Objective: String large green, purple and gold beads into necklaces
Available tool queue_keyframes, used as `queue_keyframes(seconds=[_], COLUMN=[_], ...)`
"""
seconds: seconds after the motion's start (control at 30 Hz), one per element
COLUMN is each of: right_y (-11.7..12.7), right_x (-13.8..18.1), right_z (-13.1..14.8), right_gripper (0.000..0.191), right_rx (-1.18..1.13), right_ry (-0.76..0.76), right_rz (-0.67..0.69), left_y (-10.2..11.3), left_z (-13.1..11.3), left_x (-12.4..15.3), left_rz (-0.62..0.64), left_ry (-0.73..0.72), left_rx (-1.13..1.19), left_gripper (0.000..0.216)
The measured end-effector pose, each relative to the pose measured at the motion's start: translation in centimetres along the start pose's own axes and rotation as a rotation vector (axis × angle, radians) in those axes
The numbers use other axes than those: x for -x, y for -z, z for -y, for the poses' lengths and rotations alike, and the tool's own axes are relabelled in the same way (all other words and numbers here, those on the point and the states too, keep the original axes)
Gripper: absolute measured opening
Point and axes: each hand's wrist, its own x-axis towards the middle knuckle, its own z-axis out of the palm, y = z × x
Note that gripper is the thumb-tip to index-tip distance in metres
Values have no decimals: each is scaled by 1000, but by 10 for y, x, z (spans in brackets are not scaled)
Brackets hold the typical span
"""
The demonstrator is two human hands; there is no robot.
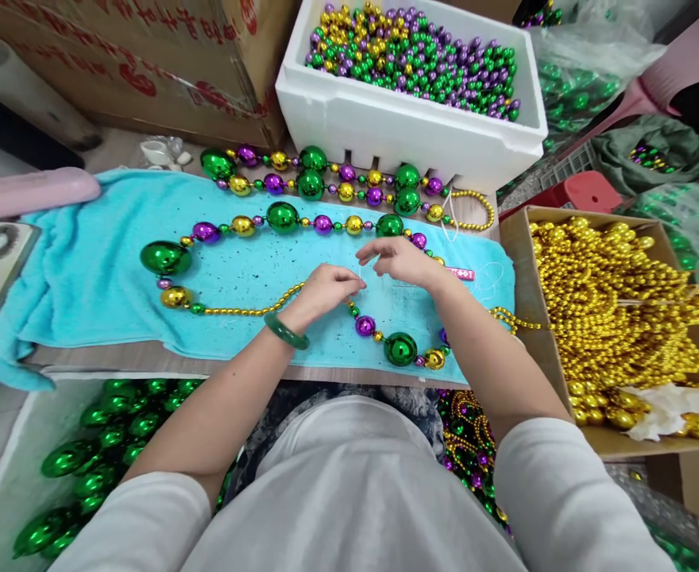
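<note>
Bead strand: lies in an uneven loop across the middle of the towel; this bead strand [282, 217] mixes glossy round and egg-shaped beads in green, purple and gold, with a run of small, even gold beads along its near side.
Left hand: this hand [327, 291] pinches the strand with thumb and forefinger pressed together, where beads run in from both sides; the exact point of grip is too small to make out.
Right hand: held just beside the left, this hand [402, 260] has bent, parted fingers; whether it holds a fine thread cannot be told.
Bangle: smooth, dark green bangle [287, 332] round the left wrist.
Towel: soft, plush turquoise towel [111, 262], rumpled at one end and dotted with dark specks.
Thread: thin, pale, curling thread [492, 278], faint against the cloth, near a pink label [461, 274] partly behind the right arm.
Second strand: similar beads in two rows, this second strand [310, 184] lies beyond the loop.
Foam box: matte white box [397, 119] with slotted wall, heaped with small, shiny round beads.
Carton: brown cardboard carton [531, 278] of gold beads [612, 286], cut off by the right edge.
Green beads: large and glossy, these green beads [111, 437] lie below the table, partly hidden by the left arm.
</note>
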Motion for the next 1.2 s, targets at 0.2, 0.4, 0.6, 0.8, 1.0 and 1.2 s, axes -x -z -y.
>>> queue_keyframes(seconds=[0.2,0.4,0.6,0.8,1.0,1.2], right_y=[1,-2,-26,-31,-52,-48], right_x=[12,29,33,42,63,52], right_z=[-11,-13,-22,-6,6,-15], right_gripper=[1,29,23,18,27,17], right_rx=[290,576,630,771,829,549], right_ry=[-31,172,257,75,37,15], right_rz=[-24,-377,-101,-104,22,-41], left_y=[4,8,7,5,1,5], left_z=[1,-2,1,4,10,14], left_x=[4,11,11,10,11,13], left_rz=[11,57,116,60,15,-22], left_ry=[49,123,103,117,161,-14], left_rx=[72,104,131,168,272,130], left_gripper=[11,13,18,19,13,9])
